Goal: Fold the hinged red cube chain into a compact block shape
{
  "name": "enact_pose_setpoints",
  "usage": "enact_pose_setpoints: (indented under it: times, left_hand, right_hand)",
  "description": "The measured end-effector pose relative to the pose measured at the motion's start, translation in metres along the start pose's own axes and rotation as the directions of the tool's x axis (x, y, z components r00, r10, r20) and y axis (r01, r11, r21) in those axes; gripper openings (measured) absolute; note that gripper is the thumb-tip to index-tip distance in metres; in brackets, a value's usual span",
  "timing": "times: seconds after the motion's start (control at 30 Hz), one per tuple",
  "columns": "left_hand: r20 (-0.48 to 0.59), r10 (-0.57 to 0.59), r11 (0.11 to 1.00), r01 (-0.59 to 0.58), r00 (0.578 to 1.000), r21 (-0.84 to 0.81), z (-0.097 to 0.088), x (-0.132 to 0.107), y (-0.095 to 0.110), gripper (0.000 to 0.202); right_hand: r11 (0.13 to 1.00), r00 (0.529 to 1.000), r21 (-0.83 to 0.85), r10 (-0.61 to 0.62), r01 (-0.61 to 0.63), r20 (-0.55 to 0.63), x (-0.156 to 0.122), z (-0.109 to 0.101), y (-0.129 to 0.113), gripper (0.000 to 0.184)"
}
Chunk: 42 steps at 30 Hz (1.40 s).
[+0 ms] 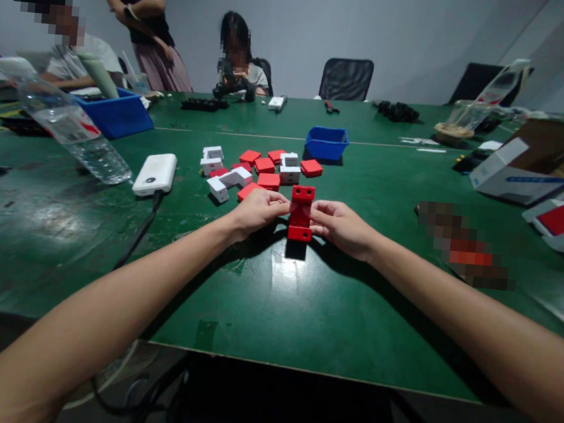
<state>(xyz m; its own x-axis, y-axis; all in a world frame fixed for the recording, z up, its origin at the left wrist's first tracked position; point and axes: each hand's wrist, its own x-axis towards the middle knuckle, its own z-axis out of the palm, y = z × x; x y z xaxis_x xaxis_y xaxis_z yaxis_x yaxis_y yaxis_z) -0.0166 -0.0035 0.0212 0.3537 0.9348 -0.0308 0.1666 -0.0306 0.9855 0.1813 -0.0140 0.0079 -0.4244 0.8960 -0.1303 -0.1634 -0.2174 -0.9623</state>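
A red bracket-like block (301, 214) with small dark holes at its top and bottom is held upright just over the green table (350, 329). My left hand (261, 213) pinches its left edge with closed fingers. On the opposite edge, my right hand (342, 228) grips the same block between thumb and fingers. Just beyond my left hand lies a loose group of several flat red pieces (265, 165) and white U-shaped pieces (230, 179). A small blue bin (327, 143) stands behind the block, slightly to the right.
A white power bank (155, 175) with a black cable and a tilted water bottle (79, 131) are on the left, near a larger blue bin (122, 115). To the right lie a blurred phone-shaped object (461, 245) and an opened box (507, 169). Several people are across the table.
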Motion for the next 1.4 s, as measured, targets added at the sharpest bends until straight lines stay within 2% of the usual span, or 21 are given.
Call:
enact_pose_setpoints:
  times: [0.27, 0.4, 0.67, 0.8, 0.97, 1.13, 1.3, 1.4]
  left_hand:
    - [-0.118, 0.068, 0.998, -0.068, 0.991, 0.004, 0.009, 0.000, -0.003, 0.039]
    - [-0.158, 0.107, 0.992, -0.116, 0.982, -0.049, 0.011, -0.001, -0.003, 0.037]
    - [-0.366, 0.211, 0.963, -0.256, 0.906, -0.079, 0.003, 0.002, -0.002, 0.044]
    - [-0.359, 0.185, 0.963, -0.241, 0.915, -0.120, 0.007, -0.001, 0.000, 0.048]
    - [-0.363, 0.202, 0.953, -0.269, 0.909, -0.142, 0.013, -0.005, 0.000, 0.049]
    - [-0.295, 0.163, 0.932, -0.246, 0.941, -0.268, 0.011, -0.005, -0.001, 0.047]
    - [-0.277, 0.239, 0.915, -0.311, 0.931, -0.255, 0.009, -0.007, -0.001, 0.045]
    - [-0.280, 0.241, 0.916, -0.313, 0.929, -0.252, 0.009, -0.008, 0.000, 0.046]
  right_hand:
    - [0.999, 1.000, 0.049, 0.017, -0.017, 0.008, 0.000, 0.004, -0.001, 0.011]
    - [0.995, 1.000, 0.094, 0.026, -0.026, -0.003, -0.001, 0.006, -0.003, 0.008]
    - [0.989, 0.998, 0.141, 0.057, -0.052, -0.033, -0.003, 0.009, -0.006, 0.015]
    - [0.989, 0.998, 0.138, 0.053, -0.049, -0.025, -0.001, 0.006, -0.004, 0.011]
    - [0.991, 0.998, 0.126, 0.046, -0.041, -0.035, -0.001, 0.004, -0.004, 0.019]
    - [0.986, 0.991, 0.133, 0.109, -0.098, -0.083, -0.005, 0.008, -0.011, 0.020]
    - [0.985, 0.987, 0.140, 0.113, -0.097, -0.112, -0.004, 0.008, -0.012, 0.007]
    - [0.988, 0.990, 0.133, 0.090, -0.075, -0.113, -0.003, 0.007, -0.009, 0.016]
